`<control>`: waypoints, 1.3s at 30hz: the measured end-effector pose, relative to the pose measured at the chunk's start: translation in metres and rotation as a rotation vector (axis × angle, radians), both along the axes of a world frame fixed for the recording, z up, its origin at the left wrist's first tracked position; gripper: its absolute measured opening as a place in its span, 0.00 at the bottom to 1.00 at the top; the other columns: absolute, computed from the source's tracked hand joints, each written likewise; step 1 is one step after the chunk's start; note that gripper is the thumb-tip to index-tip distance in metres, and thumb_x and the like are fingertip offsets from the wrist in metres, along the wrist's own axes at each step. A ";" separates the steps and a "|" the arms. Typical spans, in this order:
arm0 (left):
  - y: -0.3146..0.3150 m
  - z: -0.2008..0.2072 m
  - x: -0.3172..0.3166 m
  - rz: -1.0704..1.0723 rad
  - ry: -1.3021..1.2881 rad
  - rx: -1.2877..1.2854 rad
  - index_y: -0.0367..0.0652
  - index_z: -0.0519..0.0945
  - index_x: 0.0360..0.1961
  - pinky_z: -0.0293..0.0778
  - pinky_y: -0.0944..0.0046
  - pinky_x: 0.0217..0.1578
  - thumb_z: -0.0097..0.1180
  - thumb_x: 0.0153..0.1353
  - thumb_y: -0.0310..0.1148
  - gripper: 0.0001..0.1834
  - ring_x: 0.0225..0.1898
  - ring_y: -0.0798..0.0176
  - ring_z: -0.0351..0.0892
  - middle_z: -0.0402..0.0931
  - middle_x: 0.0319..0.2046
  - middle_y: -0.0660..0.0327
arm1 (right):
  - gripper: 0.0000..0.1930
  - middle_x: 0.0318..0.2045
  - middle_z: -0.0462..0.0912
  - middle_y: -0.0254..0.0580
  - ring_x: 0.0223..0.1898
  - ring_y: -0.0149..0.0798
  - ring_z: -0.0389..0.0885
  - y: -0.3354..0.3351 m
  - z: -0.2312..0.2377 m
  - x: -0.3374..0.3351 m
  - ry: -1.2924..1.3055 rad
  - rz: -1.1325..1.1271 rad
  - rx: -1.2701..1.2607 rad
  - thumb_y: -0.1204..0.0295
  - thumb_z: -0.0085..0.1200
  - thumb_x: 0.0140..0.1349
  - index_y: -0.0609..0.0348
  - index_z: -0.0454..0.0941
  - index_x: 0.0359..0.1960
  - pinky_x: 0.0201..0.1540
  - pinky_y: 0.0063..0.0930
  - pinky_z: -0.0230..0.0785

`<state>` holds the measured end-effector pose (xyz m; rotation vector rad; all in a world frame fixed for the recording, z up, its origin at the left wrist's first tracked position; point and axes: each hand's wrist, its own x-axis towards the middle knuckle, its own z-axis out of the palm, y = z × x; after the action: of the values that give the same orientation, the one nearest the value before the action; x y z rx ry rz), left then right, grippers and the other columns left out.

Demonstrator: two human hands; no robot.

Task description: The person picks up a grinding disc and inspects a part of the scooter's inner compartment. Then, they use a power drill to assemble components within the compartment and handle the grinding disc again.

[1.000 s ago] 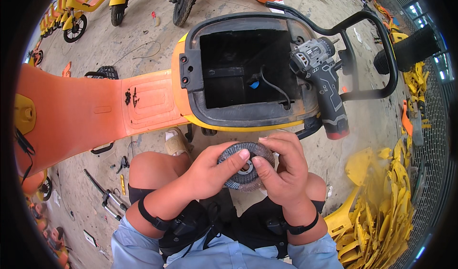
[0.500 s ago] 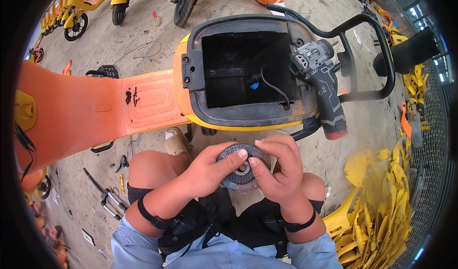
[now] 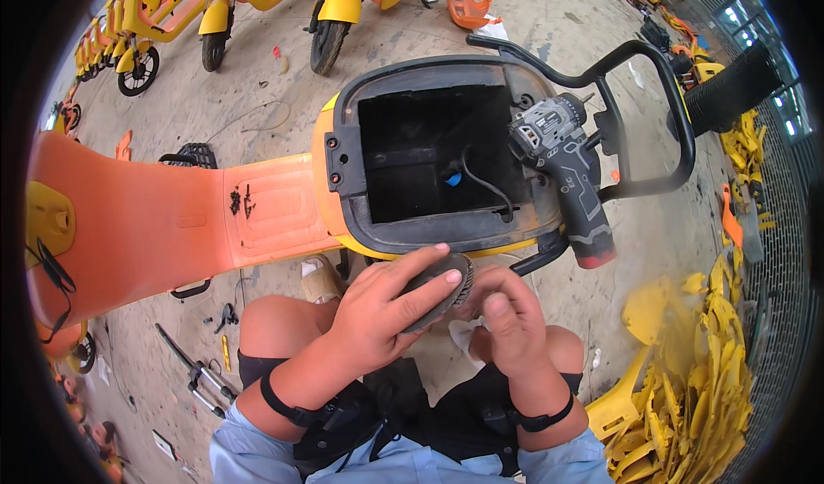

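My left hand (image 3: pixel 369 308) grips a dark round abrasive flap disc (image 3: pixel 464 283), tilted on edge with its ridged rim toward the right. The fingers lie across the disc's flat face. Just right of the rim is my right hand (image 3: pixel 513 325), thumb raised and fingers curled. Its fingertips are blurred and partly hidden, so whether they hold or touch anything is unclear. Beyond my hands stands an orange and yellow scooter with an uncovered black storage compartment (image 3: pixel 412 179). A grey and black cordless power tool (image 3: pixel 573 175) rests on the compartment's right rim.
Small dark screws (image 3: pixel 235 201) lie on the scooter's orange footboard (image 3: pixel 283 214). A black tubular rack (image 3: pixel 687 141) juts out right. Yellow plastic panels (image 3: pixel 678 407) are heaped at lower right. Other scooters (image 3: pixel 339 5) stand at the back left. A fork-like metal part (image 3: pixel 202 372) lies on the floor.
The disc was held flat in both hands; now it is turned on edge in my left hand. My right hand has drawn slightly away from its face. The view has shifted slightly.
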<state>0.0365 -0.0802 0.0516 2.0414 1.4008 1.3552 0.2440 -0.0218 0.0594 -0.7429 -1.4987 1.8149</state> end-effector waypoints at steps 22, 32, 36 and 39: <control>0.008 -0.017 0.012 0.021 0.068 0.158 0.52 0.81 0.59 0.77 0.49 0.52 0.66 0.47 0.26 0.33 0.59 0.38 0.78 0.74 0.62 0.46 | 0.44 0.74 0.57 0.51 0.74 0.46 0.60 -0.003 0.002 -0.013 0.177 0.058 -0.056 0.68 0.64 0.67 0.66 0.47 0.76 0.72 0.42 0.58; 0.008 -0.018 0.016 -0.005 0.000 0.117 0.47 0.80 0.60 0.77 0.47 0.57 0.67 0.48 0.25 0.32 0.62 0.35 0.75 0.73 0.62 0.44 | 0.42 0.74 0.56 0.51 0.74 0.45 0.58 -0.002 0.006 -0.014 0.196 0.068 -0.001 0.69 0.60 0.69 0.68 0.45 0.76 0.73 0.41 0.55; 0.008 -0.017 0.020 0.006 -0.021 0.103 0.46 0.79 0.61 0.77 0.47 0.58 0.66 0.51 0.23 0.32 0.62 0.34 0.75 0.72 0.63 0.43 | 0.42 0.75 0.53 0.53 0.75 0.46 0.56 -0.002 0.005 -0.015 0.197 0.058 -0.008 0.69 0.58 0.70 0.70 0.44 0.77 0.74 0.41 0.53; 0.009 -0.016 0.020 0.005 -0.025 0.090 0.46 0.78 0.62 0.76 0.47 0.59 0.66 0.51 0.22 0.33 0.62 0.33 0.75 0.72 0.62 0.43 | 0.43 0.76 0.51 0.54 0.76 0.46 0.54 -0.002 0.005 -0.016 0.209 0.054 -0.027 0.68 0.57 0.71 0.70 0.43 0.77 0.75 0.41 0.51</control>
<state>0.0566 -0.0714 0.0351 2.0707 1.3584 1.4652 0.2285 -0.0241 0.0639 -0.5114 -1.3712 1.8929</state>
